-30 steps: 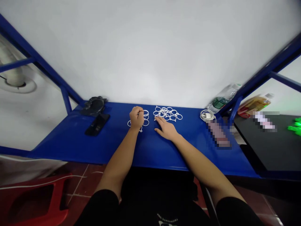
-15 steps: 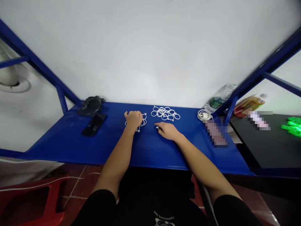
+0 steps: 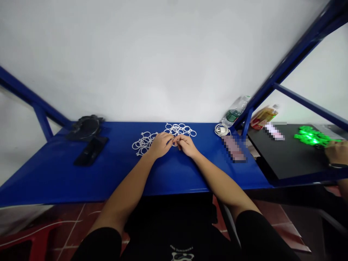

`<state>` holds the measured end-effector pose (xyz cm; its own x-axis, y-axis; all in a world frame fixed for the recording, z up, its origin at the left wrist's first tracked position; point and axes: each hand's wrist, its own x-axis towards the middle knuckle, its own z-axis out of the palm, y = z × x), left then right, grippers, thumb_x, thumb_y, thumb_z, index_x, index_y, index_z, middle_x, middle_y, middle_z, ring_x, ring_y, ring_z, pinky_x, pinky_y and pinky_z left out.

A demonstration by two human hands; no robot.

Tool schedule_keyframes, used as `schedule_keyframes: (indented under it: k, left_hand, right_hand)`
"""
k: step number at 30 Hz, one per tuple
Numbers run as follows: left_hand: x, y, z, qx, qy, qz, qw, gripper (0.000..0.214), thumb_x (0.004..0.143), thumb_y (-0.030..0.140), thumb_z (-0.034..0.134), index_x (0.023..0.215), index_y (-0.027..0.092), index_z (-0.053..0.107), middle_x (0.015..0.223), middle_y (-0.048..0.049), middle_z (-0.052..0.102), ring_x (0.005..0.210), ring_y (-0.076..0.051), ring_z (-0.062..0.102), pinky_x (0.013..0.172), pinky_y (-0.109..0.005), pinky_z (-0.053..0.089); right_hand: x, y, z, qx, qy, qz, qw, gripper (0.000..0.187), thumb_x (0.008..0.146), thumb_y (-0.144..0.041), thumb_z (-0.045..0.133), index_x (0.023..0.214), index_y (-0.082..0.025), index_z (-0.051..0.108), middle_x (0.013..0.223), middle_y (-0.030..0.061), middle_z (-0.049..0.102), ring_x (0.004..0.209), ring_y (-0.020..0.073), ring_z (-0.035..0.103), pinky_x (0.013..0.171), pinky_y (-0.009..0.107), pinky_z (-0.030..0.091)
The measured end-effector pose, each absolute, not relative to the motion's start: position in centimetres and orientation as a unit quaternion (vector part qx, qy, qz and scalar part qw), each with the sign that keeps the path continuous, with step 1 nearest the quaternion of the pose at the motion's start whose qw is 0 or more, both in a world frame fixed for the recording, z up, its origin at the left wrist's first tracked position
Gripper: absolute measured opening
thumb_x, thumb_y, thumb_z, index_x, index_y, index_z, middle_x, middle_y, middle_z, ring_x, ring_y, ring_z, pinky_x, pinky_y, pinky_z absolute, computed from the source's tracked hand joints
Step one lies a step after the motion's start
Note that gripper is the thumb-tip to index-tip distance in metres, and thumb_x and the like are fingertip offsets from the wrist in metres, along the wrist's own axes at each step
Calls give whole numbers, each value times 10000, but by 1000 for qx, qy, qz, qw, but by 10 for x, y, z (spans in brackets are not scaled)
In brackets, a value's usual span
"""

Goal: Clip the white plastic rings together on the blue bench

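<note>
My left hand [image 3: 161,144] and my right hand [image 3: 184,144] meet at the middle of the blue table [image 3: 108,174], fingers curled and pinched together on a small white ring [image 3: 174,141]. One pile of white rings [image 3: 143,143] lies just left of my left hand. Another pile of white rings [image 3: 179,129] lies just behind both hands, near the wall.
A black phone [image 3: 91,150] and a dark object [image 3: 86,127] lie at the table's left. A coiled white cable [image 3: 220,129] and a water bottle [image 3: 236,109] sit at the right. Another person's hand [image 3: 337,152] reaches green parts [image 3: 311,136] on a black table.
Both hands have come together in the middle; before, the left rested on the left pile and the right lay flat on the table. The view has shifted right.
</note>
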<state>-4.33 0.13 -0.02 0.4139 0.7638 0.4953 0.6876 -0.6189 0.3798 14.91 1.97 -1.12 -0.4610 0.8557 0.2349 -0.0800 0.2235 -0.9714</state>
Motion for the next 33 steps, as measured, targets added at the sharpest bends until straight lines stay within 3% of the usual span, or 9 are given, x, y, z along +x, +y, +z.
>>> schedule_keyframes:
  k: [6, 8, 11, 14, 19, 22, 26, 30, 33]
  left_hand:
    - [-46, 2, 4, 836, 444, 320, 52, 282, 1054, 314, 463, 1027, 230, 731, 1111, -58, 772, 1081, -241, 651, 997, -430, 461]
    - [-50, 3, 4, 824, 460, 325, 57, 273, 1047, 313, 472, 1065, 230, 731, 1147, -65, 766, 1109, -246, 649, 1020, -436, 460]
    - [-60, 7, 5, 787, 505, 351, 50, 256, 1021, 269, 482, 1056, 228, 733, 1158, -72, 763, 1139, -250, 651, 1058, -446, 461]
    - [-74, 11, 7, 737, 552, 389, 22, 223, 985, 231, 507, 965, 235, 729, 1147, -66, 761, 1151, -251, 650, 1090, -455, 457]
    - [-77, 10, 8, 712, 566, 417, 13, 202, 1002, 278, 531, 1004, 230, 728, 1135, -73, 757, 1131, -245, 657, 1091, -440, 469]
    - [-62, 5, 2, 762, 512, 393, 61, 230, 995, 343, 597, 1151, 222, 714, 1130, -68, 759, 1091, -241, 671, 1038, -415, 502]
    - [-46, 2, -5, 791, 482, 365, 92, 305, 991, 296, 602, 1277, 228, 684, 1052, -53, 768, 996, -228, 691, 958, -387, 527]
    - [-55, 7, -2, 766, 510, 389, 43, 268, 985, 250, 548, 1151, 231, 758, 986, -58, 776, 947, -236, 687, 933, -399, 524]
    - [-74, 13, 0, 736, 557, 384, 15, 292, 930, 187, 524, 1015, 237, 799, 1000, -62, 782, 966, -250, 686, 961, -431, 510]
  right_hand:
    - [149, 23, -15, -315, -698, 483, 424, 200, 782, -180, 446, 805, -195, 644, 702, -9, 626, 524, 113, 512, 535, 234, 444]
    - [151, 21, -13, -335, -737, 416, 415, 295, 830, -160, 431, 944, -200, 699, 831, 20, 684, 607, 133, 580, 649, 276, 528]
    - [159, 23, -8, -366, -791, 283, 401, 510, 906, -143, 413, 1348, -250, 644, 1292, 91, 677, 938, 204, 682, 906, 392, 572]
    - [172, 34, -7, -390, -812, 189, 390, 576, 929, -134, 404, 1465, -253, 577, 1459, 114, 595, 1237, 269, 611, 1045, 461, 524]
    - [184, 48, -13, -447, -769, 212, 405, 449, 979, -198, 428, 1387, -195, 617, 1214, 100, 743, 1008, 240, 706, 976, 410, 556]
    - [176, 38, -14, -423, -785, 231, 389, 417, 1024, -278, 467, 1419, -208, 582, 1266, 97, 736, 925, 211, 722, 913, 364, 570]
    - [163, 20, -9, -381, -815, 243, 363, 436, 1067, -319, 449, 1488, -234, 521, 1327, 91, 718, 919, 185, 727, 905, 336, 567]
    - [169, 23, -2, -405, -820, 212, 344, 447, 1050, -391, 532, 1468, -235, 552, 1371, 99, 698, 865, 177, 716, 907, 337, 563]
    - [186, 38, -1, -470, -799, 147, 344, 366, 1035, -346, 547, 1365, -219, 641, 1324, 96, 712, 967, 210, 709, 966, 363, 548]
